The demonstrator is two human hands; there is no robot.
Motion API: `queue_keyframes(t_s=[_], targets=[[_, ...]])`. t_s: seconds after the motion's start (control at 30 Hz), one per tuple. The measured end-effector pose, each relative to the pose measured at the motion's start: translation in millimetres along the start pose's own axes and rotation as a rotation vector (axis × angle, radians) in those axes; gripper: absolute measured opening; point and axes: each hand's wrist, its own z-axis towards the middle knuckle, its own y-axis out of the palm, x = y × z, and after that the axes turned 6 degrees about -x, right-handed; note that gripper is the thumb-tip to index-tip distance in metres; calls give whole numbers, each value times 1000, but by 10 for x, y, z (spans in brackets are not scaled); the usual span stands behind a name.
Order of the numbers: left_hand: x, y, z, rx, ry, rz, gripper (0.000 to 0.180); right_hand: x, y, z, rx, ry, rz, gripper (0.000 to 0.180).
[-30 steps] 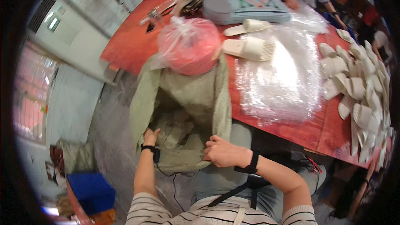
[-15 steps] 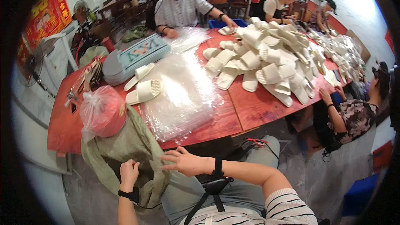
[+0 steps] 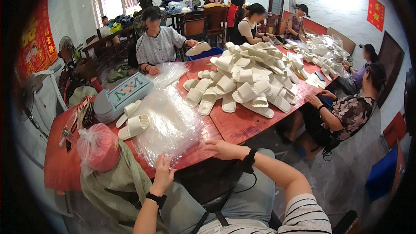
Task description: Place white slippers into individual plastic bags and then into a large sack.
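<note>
The red desk (image 3: 242,123) carries a heap of white slippers (image 3: 251,80) and, nearer, a slick stack of clear plastic bags (image 3: 167,123) overhanging its front edge. The left hand (image 3: 164,174), fingers spread, touches that overhang, and the right hand (image 3: 225,149) lies open on the rim beside it; a careless tug could slide the whole stack off, taking the pair of slippers (image 3: 133,121) with it

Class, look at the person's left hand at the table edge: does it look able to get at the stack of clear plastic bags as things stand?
Probably yes. The left hand is open at the near edge of the clear plastic bags, with nothing lying between them; the pink bagged bundle sits off to its left.
</note>
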Motion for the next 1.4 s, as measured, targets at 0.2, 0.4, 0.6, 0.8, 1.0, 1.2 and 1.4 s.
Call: queue_keyframes(t_s=[0.2, 0.4, 0.6, 0.8, 1.0, 1.2, 1.4], targets=[[-124, 188, 274, -36, -44, 49, 79, 768, -578, -300, 433, 227, 6, 53], [-226, 316, 503, -27, -157, 226, 97, 1542, -1222, -441, 818, 715, -164, 84], [-334, 452, 640, -135, -277, 326, 94, 1831, -1694, -339, 926, 968, -245, 94], [-410, 610, 677, -120, -259, 384, 89, 1959, -2096, -260, 843, 1327, -316, 102], [-382, 619, 661, -89, -265, 342, 85, 2442, -2060, -254, 968, 1162, -50, 73], [-385, 581, 665, -45, -255, 306, 84, 2336, -1815, -256, 1130, 936, 327, 29], [-435, 561, 589, 10, -184, 269, 81, 1527, -990, -167, 1124, 808, 611, 25]])
